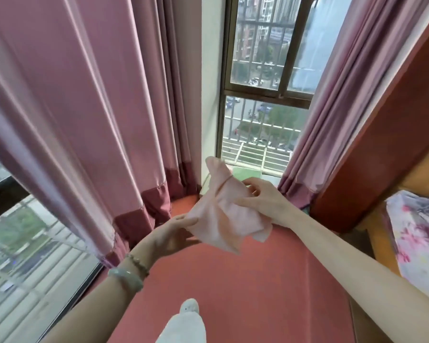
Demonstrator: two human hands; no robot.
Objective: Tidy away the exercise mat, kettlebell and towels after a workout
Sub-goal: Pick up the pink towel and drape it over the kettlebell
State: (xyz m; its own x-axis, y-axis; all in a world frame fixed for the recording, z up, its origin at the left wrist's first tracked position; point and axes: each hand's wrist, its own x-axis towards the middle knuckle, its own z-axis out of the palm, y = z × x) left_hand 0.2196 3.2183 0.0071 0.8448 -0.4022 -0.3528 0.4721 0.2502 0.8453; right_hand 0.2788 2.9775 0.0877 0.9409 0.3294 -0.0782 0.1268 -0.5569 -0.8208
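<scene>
pink curtains [84,107] flank window [258,95] (street far below) | floral cloth [419,231] at right

pale pink towel [227,214], mauve curtains [84,107] (darker hems), red cushion [245,280]

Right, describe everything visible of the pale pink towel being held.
The pale pink towel is a thin, soft-looking cloth, crumpled and partly bunched, with a seam line across its upper end. It is held above the red padded surface, seemingly touched only by the hands. The left hand pinches its lower left edge; the right hand grips its right side. One corner droops below the right wrist.
</scene>
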